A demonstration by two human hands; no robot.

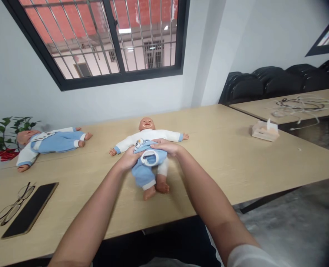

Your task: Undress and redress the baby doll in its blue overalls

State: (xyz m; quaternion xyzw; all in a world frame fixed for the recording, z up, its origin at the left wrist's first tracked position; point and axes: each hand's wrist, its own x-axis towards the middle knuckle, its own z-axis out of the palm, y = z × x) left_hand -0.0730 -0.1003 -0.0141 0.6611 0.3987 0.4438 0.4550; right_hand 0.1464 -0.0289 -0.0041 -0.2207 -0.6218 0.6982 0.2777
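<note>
A baby doll (147,124) lies on its back on the table, head toward the wall, its arms spread in white sleeves with blue cuffs. Blue doll pants (143,172) with white cuffs cover one of its legs; the other leg (162,170) is outside them, bare at the foot. One white-trimmed leg opening faces up over the doll's lap. My left hand (131,158) grips the pants at the waist on the left side. On the right side, my right hand (167,146) has its fingers closed on the upper part of the pants.
Another dressed doll (55,142) lies at the left near a potted plant (9,133). Eyeglasses (14,207) and a dark phone (31,209) rest at the front left. A tissue box (265,131) stands at the right. Cables (300,105) lie on a farther table, with black chairs (248,87) behind.
</note>
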